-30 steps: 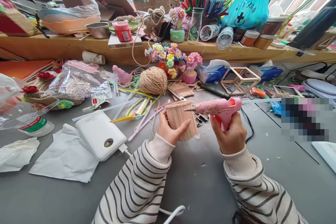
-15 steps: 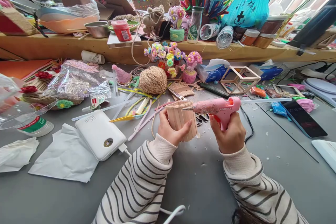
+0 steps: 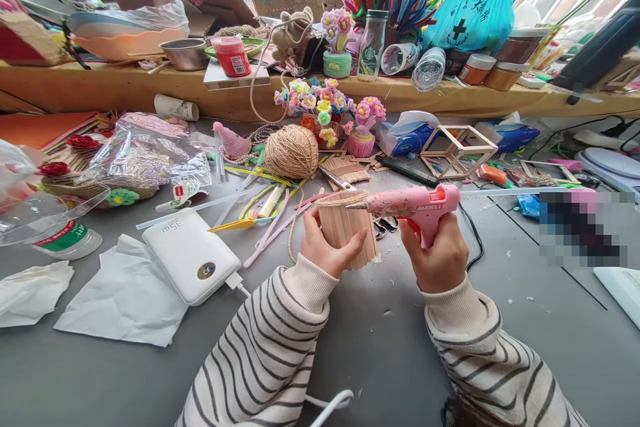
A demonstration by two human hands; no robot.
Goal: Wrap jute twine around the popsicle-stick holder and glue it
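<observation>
My left hand [image 3: 323,247] is wrapped round a small cup made of wooden craft sticks [image 3: 343,223], tilted a little, with twine along its rim. A pink hot glue gun [image 3: 417,207] is gripped in my right hand [image 3: 440,257], a clear glue stick [image 3: 510,192] poking out of its back. The gun's nozzle points left at the cup's rim; whether it touches cannot be made out. From the cup's left side a strand of twine hangs down. Behind it lie a ball of twine [image 3: 291,152], scissors [image 3: 337,179] and a pile of craft sticks [image 3: 353,169].
A white power bank [image 3: 193,257] with a cable lies left of my hands, beside a paper tissue [image 3: 123,297]. Metal cutters [image 3: 387,227] sit behind the cup. Farther back stand fuzzy flower pots [image 3: 363,143] and a stick cube frame [image 3: 457,153]. Pixelation hides an area at right.
Hands, cup and glue gun hold nearly the same positions. The phone at right is now covered by pixelation.
</observation>
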